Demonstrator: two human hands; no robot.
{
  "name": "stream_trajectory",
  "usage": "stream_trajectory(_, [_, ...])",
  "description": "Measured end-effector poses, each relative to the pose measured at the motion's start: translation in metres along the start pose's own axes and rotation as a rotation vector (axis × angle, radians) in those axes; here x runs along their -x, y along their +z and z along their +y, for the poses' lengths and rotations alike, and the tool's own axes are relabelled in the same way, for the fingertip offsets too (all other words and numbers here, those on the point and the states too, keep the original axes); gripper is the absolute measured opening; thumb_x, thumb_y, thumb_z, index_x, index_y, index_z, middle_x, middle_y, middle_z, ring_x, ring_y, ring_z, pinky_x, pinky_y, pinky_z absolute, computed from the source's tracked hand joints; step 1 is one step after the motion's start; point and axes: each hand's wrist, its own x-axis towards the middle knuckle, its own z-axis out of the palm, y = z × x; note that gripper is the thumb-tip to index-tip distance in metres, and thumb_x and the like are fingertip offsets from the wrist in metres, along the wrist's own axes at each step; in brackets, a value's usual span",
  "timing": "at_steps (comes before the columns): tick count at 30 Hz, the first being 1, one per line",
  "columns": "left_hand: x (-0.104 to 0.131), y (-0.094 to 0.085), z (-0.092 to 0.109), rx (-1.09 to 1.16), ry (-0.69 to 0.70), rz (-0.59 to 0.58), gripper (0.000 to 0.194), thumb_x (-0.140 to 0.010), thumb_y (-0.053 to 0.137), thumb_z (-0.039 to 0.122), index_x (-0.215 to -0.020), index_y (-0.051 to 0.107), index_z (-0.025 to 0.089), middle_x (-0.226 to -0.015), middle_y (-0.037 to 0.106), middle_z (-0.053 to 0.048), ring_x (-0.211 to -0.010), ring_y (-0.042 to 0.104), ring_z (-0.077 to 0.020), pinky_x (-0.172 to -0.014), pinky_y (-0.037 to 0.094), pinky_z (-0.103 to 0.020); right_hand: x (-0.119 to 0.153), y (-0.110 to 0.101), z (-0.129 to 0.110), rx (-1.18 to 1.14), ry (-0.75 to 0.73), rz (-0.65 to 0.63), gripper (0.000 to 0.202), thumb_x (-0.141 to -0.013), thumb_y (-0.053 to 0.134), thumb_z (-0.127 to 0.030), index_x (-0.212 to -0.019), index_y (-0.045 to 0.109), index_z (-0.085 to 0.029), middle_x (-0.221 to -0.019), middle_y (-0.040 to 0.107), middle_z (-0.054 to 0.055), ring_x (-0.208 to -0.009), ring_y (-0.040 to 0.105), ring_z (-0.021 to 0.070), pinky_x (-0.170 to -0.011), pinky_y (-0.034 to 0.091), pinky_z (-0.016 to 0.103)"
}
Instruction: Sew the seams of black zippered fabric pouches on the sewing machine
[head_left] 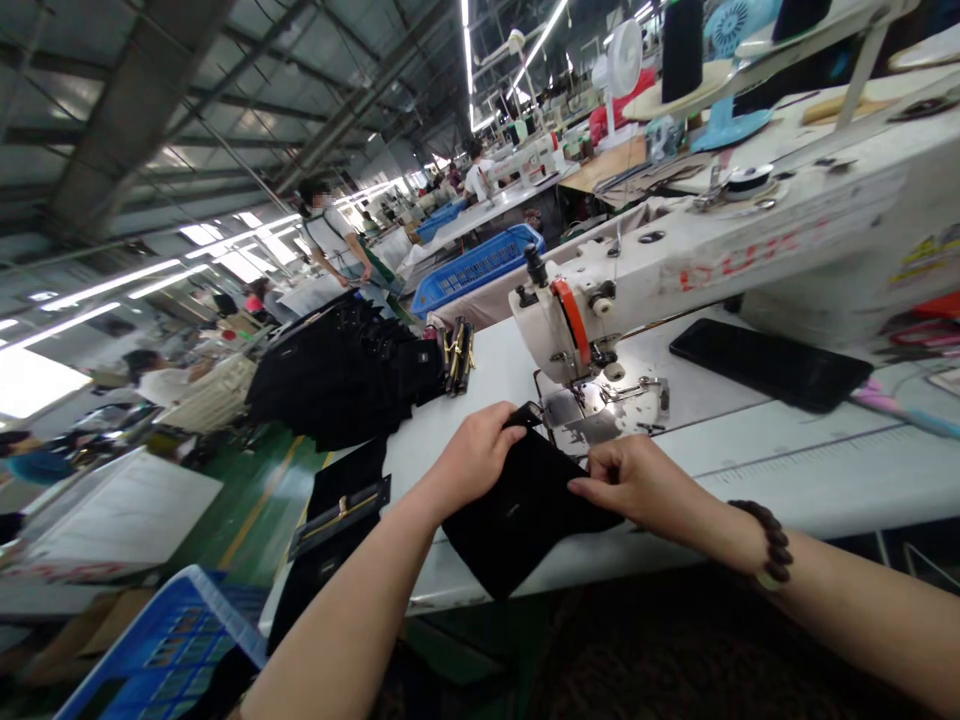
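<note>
A piece of black fabric (517, 510) lies across the front edge of the sewing machine table, one corner hanging over. My left hand (480, 450) is closed on its upper left part, where a dark glossy strip (526, 414) shows at the fingertips. My right hand (634, 480), with a beaded bracelet (772, 545) at the wrist, pinches the fabric's right edge. Just beyond both hands stands the white sewing machine (570, 320), with its metal plate (600, 405) beside the fabric. Whether the fabric is under the needle I cannot tell.
A black phone (772, 362) lies right of the machine head. Dark strips with gold zippers (457, 355) sit behind, near a heap of black pieces (337, 370). Another zippered piece (341, 515) lies left. Blue baskets (480, 265) stand behind and lower left; other people work farther off.
</note>
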Motion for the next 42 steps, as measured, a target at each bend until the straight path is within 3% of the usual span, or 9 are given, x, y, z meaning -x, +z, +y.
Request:
stream_trajectory(5, [-0.033, 0.026, -0.023, 0.145, 0.078, -0.09, 0.01, -0.08, 0.043, 0.019, -0.079, 0.052, 0.016, -0.08, 0.058, -0.004, -0.08, 0.054, -0.0198, -0.076, 0.04, -0.029, -0.005, 0.005, 0.02, 0.053, 0.065, 0.085, 0.031, -0.069, 0.059, -0.031, -0.053, 0.035, -0.02, -0.046, 0.041, -0.005, -0.046, 0.036, 0.0098, -0.045, 0.026, 0.023])
stream_trajectory(8, [-0.052, 0.041, -0.034, 0.201, 0.116, -0.177, 0.012, -0.08, 0.045, 0.018, -0.083, 0.055, 0.014, -0.083, 0.061, -0.004, -0.081, 0.056, -0.0182, -0.077, 0.042, -0.027, -0.004, 0.001, 0.026, 0.074, 0.025, 0.091, 0.014, -0.071, 0.057, -0.025, -0.071, 0.045, -0.019, -0.055, 0.048, -0.004, -0.05, 0.043, 0.0113, -0.047, 0.032, 0.022])
stream_trajectory(10, [-0.062, 0.049, -0.039, 0.228, 0.131, -0.228, 0.013, -0.08, 0.046, 0.018, -0.086, 0.057, 0.014, -0.087, 0.063, -0.005, -0.083, 0.057, -0.0181, -0.079, 0.043, -0.026, -0.004, -0.008, 0.029, 0.091, -0.09, 0.017, 0.012, -0.078, 0.049, -0.021, -0.089, 0.049, -0.018, -0.066, 0.055, -0.001, -0.056, 0.05, 0.0126, -0.052, 0.038, 0.023])
stream_trajectory(15, [-0.075, 0.059, -0.045, 0.263, 0.15, -0.302, 0.02, -0.08, 0.047, 0.019, -0.095, 0.059, 0.014, -0.099, 0.065, -0.005, -0.091, 0.057, -0.0195, -0.085, 0.041, -0.029, -0.014, -0.037, 0.033, 0.349, -0.515, -0.326, 0.042, -0.083, 0.028, -0.002, -0.118, 0.047, -0.016, -0.103, 0.059, 0.01, -0.086, 0.058, 0.015, -0.074, 0.045, 0.027])
stream_trajectory(18, [-0.077, 0.062, -0.046, 0.263, 0.14, -0.307, 0.019, -0.08, 0.046, 0.019, -0.093, 0.06, 0.014, -0.095, 0.065, -0.005, -0.09, 0.058, -0.0198, -0.083, 0.042, -0.029, -0.026, -0.047, 0.034, 0.713, -0.797, -0.404, 0.037, -0.087, 0.027, -0.005, -0.112, 0.053, -0.009, -0.084, 0.06, 0.01, -0.068, 0.056, 0.0171, -0.058, 0.045, 0.029])
stream_trajectory(21, [-0.079, 0.065, -0.047, 0.257, 0.123, -0.314, 0.018, -0.081, 0.047, 0.019, -0.093, 0.061, 0.015, -0.093, 0.066, -0.004, -0.086, 0.059, -0.0191, -0.081, 0.043, -0.028, -0.034, -0.046, 0.036, 0.865, -0.979, -0.37, 0.034, -0.09, 0.027, -0.011, -0.097, 0.06, -0.01, -0.074, 0.057, 0.008, -0.057, 0.05, 0.0163, -0.049, 0.041, 0.029])
stream_trajectory(26, [-0.082, 0.07, -0.048, 0.219, 0.086, -0.3, 0.019, -0.081, 0.049, 0.017, -0.095, 0.062, 0.016, -0.094, 0.066, -0.004, -0.088, 0.059, -0.0188, -0.081, 0.043, -0.028, -0.035, -0.041, 0.04, 0.867, -0.971, -0.287, 0.039, -0.09, 0.022, -0.008, -0.093, 0.061, -0.009, -0.092, 0.059, 0.013, -0.059, 0.051, 0.0154, -0.05, 0.043, 0.029])
stream_trajectory(35, [-0.069, 0.079, -0.037, 0.038, -0.133, -0.135, 0.016, -0.079, 0.052, 0.018, -0.083, 0.066, 0.013, -0.084, 0.065, -0.01, -0.083, 0.06, -0.0249, -0.077, 0.045, -0.035, -0.039, -0.032, 0.042, 0.846, -0.849, -0.403, 0.025, -0.084, 0.035, -0.004, -0.088, 0.06, -0.01, -0.084, 0.06, 0.012, -0.065, 0.055, 0.0141, -0.057, 0.044, 0.027])
stream_trajectory(42, [-0.113, 0.088, -0.048, 0.059, -0.229, 0.012, 0.014, -0.076, 0.056, 0.019, -0.084, 0.066, 0.013, -0.092, 0.066, -0.013, -0.097, 0.057, -0.0291, -0.084, 0.044, -0.039, -0.072, -0.04, 0.046, 1.007, -0.661, -0.324, 0.025, -0.08, 0.042, 0.0, -0.09, 0.063, -0.01, -0.083, 0.063, 0.011, -0.073, 0.059, 0.0188, -0.062, 0.045, 0.03])
